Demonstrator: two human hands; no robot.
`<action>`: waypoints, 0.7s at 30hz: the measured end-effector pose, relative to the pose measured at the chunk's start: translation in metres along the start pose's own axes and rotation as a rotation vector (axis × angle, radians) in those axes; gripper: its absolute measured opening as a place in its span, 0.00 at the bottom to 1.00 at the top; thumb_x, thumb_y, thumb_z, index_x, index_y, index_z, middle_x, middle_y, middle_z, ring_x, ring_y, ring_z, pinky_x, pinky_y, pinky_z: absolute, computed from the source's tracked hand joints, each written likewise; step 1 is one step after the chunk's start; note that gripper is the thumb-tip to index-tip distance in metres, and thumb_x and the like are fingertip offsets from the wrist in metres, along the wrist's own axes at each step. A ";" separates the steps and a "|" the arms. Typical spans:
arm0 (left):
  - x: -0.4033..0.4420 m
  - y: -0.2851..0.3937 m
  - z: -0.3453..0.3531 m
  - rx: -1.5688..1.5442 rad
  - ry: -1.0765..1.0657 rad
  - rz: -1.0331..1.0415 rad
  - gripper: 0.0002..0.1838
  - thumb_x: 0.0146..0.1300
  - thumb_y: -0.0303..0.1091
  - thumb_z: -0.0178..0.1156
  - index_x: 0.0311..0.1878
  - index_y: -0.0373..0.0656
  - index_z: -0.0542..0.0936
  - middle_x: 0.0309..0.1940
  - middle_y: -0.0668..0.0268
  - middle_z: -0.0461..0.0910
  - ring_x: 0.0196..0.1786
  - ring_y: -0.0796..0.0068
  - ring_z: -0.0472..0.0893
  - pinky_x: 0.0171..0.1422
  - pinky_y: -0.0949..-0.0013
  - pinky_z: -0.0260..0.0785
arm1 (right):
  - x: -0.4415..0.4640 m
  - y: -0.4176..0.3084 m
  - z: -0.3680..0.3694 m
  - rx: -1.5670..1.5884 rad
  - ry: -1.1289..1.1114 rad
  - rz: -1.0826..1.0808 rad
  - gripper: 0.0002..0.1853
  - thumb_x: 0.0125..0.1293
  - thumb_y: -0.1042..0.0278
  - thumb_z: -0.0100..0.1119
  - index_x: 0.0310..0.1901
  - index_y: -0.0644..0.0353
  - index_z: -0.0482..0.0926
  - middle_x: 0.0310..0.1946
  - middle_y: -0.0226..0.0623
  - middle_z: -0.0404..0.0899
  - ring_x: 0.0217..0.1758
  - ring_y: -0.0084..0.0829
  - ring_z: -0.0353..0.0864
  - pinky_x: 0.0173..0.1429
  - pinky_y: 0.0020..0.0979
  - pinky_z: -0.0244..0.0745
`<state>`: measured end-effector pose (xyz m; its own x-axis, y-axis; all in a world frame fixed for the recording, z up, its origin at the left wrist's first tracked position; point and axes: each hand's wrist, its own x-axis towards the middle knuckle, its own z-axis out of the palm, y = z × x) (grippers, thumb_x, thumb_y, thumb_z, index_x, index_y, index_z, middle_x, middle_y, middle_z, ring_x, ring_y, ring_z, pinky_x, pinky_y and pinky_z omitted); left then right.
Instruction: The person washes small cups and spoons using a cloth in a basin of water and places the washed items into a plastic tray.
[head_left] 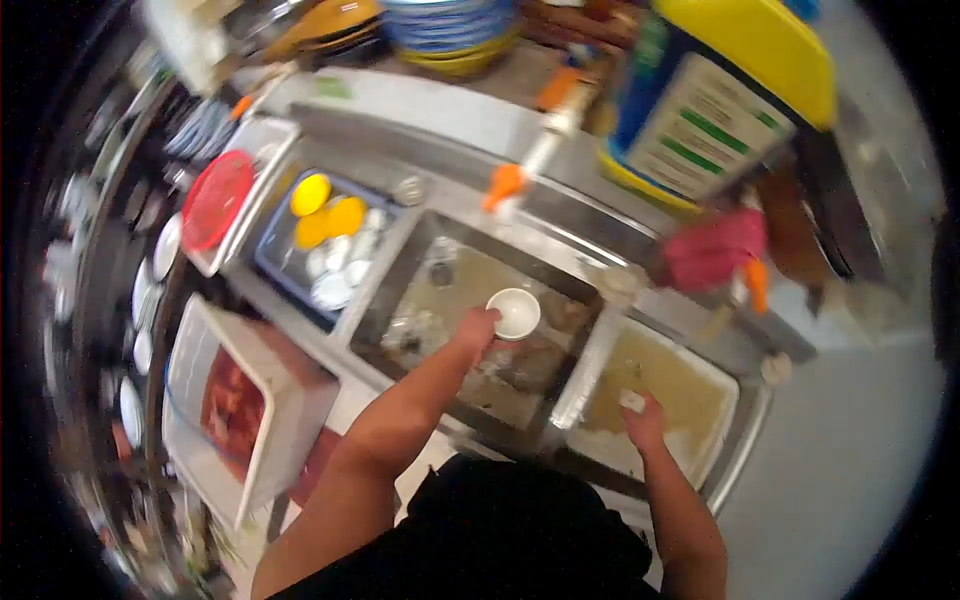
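Observation:
Over the middle sink basin (385, 325), my left hand (478, 332) grips a small white bowl (517, 316) by its edge, its open side facing up. My right hand (646, 424) reaches over the right basin, where a white tub (722, 440) holds cloudy, brownish water. Its fingers are closed on a small whitish piece (632, 401), too blurred to name. Murky water with some dishes, hard to make out, fills part of the middle basin below the bowl.
A blue-grey tray (290, 268) with yellow and white small dishes sits in the left basin. A tap with an orange handle (505, 186) stands behind. A large yellow-capped jug (700, 120), a pink cloth (712, 250) and a white bin (265, 350) with reddish contents surround the sinks.

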<state>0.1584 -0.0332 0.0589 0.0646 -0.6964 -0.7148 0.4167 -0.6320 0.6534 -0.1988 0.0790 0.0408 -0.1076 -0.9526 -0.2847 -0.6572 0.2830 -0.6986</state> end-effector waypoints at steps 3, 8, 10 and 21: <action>0.050 -0.005 -0.111 0.050 0.444 0.183 0.25 0.57 0.31 0.53 0.57 0.30 0.66 0.41 0.51 0.76 0.37 0.58 0.81 0.35 0.59 0.76 | 0.005 0.004 0.005 0.002 0.015 0.070 0.19 0.47 0.71 0.67 0.43 0.65 0.77 0.33 0.42 0.81 0.37 0.36 0.80 0.44 0.32 0.74; 0.051 0.070 -0.247 -0.014 1.159 0.279 0.23 0.53 0.32 0.60 0.51 0.30 0.72 0.48 0.46 0.77 0.45 0.54 0.80 0.40 0.58 0.74 | -0.001 0.009 0.007 -0.019 0.051 0.103 0.18 0.47 0.72 0.67 0.41 0.65 0.77 0.31 0.38 0.81 0.35 0.29 0.79 0.42 0.30 0.73; 0.074 0.067 -0.309 -0.189 1.166 0.053 0.15 0.53 0.32 0.61 0.42 0.35 0.77 0.40 0.54 0.78 0.35 0.58 0.80 0.36 0.59 0.73 | 0.000 0.016 0.011 -0.044 0.059 0.117 0.17 0.47 0.73 0.67 0.41 0.64 0.77 0.31 0.37 0.81 0.35 0.27 0.79 0.42 0.30 0.73; 0.106 0.031 -0.325 0.277 1.164 0.404 0.15 0.53 0.33 0.56 0.44 0.35 0.76 0.38 0.53 0.80 0.43 0.57 0.79 0.48 0.61 0.71 | -0.017 -0.010 0.003 0.115 -0.007 0.257 0.18 0.48 0.76 0.64 0.44 0.64 0.76 0.33 0.36 0.79 0.36 0.27 0.78 0.42 0.29 0.74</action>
<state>0.4730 -0.0163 -0.0771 0.9595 -0.2345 -0.1559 -0.0139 -0.5922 0.8056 -0.1882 0.0925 0.0500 -0.2542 -0.8474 -0.4662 -0.5203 0.5261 -0.6727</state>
